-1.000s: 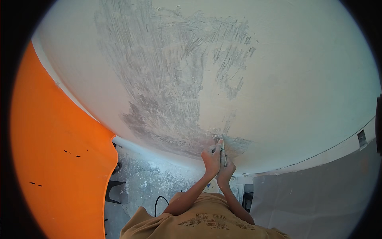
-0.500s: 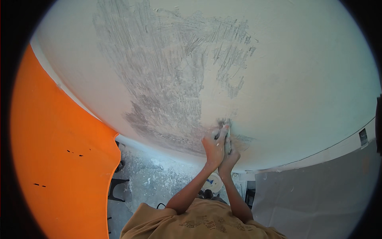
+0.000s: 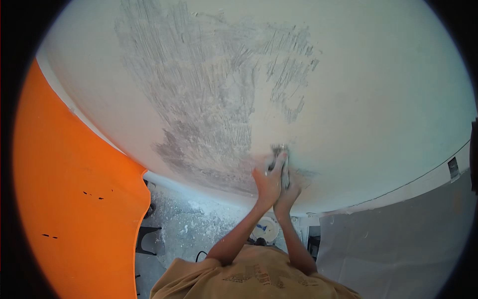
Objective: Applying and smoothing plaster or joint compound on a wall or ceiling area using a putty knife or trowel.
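Both my hands are closed together around a slim scraper (image 3: 286, 175), which I hold against a large pale curved wall (image 3: 368, 109). My left hand (image 3: 269, 183) is wrapped round its upper part, close to the wall. Lower down, my right hand (image 3: 287, 198) grips the handle end. The working end, by the left fingertips, is small and slightly blurred, so its exact shape is hard to see. Above and to the left spreads a rough grey scraped patch (image 3: 199, 99) with many streaks, and a smaller scraped mark (image 3: 303, 178) lies just right of my hands.
An orange sheet (image 3: 74, 199) hangs along the left. At the lower right is a grey panel (image 3: 393, 244). Pale flakes dot the floor (image 3: 184, 222); a round light-coloured bucket (image 3: 271, 230) with something blue inside stands below my hands, and a dark stool (image 3: 148, 239) stands at left.
The scraper and my hands have shifted very slightly up the wall. Both hands keep their grip, and the scraped patch looks the same.
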`<action>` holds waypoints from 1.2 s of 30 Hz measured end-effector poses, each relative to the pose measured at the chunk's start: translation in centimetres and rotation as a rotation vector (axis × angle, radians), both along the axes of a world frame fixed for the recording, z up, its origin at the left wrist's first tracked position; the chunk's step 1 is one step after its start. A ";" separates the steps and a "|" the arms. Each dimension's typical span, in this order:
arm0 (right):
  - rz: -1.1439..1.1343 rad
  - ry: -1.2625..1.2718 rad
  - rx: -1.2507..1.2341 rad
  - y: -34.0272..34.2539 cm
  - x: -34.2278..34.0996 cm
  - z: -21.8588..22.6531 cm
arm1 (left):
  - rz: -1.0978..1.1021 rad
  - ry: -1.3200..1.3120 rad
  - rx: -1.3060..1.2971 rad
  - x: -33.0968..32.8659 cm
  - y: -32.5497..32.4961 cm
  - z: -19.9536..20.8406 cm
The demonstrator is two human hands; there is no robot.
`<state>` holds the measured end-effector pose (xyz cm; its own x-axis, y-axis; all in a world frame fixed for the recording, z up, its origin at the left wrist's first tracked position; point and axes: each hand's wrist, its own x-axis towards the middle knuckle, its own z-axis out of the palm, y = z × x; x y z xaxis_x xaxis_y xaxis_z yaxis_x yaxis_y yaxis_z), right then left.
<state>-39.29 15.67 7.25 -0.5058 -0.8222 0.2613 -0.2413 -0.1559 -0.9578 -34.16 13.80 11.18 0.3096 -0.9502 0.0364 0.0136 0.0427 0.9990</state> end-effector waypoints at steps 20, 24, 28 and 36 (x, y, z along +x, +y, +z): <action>0.049 -0.063 -0.065 1.3 1.2 -0.3 | -0.030 0.036 -0.063 0.7 0.0 0.5; 0.007 0.014 0.092 3.1 1.3 -6.0 | -0.011 -0.114 0.054 1.3 1.2 -6.4; -0.022 -0.075 0.159 4.0 1.8 -6.0 | -0.030 -0.068 0.103 1.3 1.8 -5.4; 0.038 -0.063 -0.024 0.9 2.1 0.0 | -0.022 -0.044 -0.103 1.5 -1.7 0.4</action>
<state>-37.22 16.53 7.30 -0.4905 -0.8348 0.2500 -0.1746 -0.1869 -0.9667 -32.63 12.09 11.53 0.2847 -0.9472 0.1473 -0.0285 0.1452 0.9890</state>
